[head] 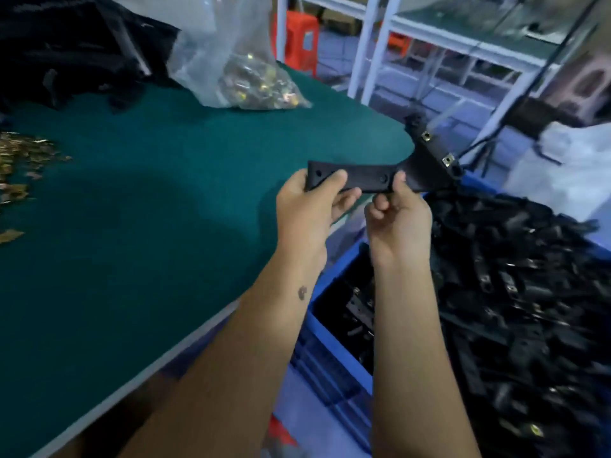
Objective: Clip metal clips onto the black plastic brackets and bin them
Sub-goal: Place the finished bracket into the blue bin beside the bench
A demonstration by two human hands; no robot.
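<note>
A black plastic bracket (363, 178) is held in the air over the right edge of the green table (148, 200). My left hand (310, 206) grips its left end, thumb on top. My right hand (396, 219) pinches it near the middle, where it widens into an angled arm. Two metal clips (448, 159) sit on that far arm. Just right of the table, a blue bin (334, 355) is heaped with black brackets (529, 292) that carry clips.
Loose brass-coloured clips (23, 160) lie at the table's left edge. A clear plastic bag of clips (251, 77) stands at the back. A dark pile of brackets (72, 51) fills the back left. White shelving (373, 44) and an orange stool (297, 41) stand beyond.
</note>
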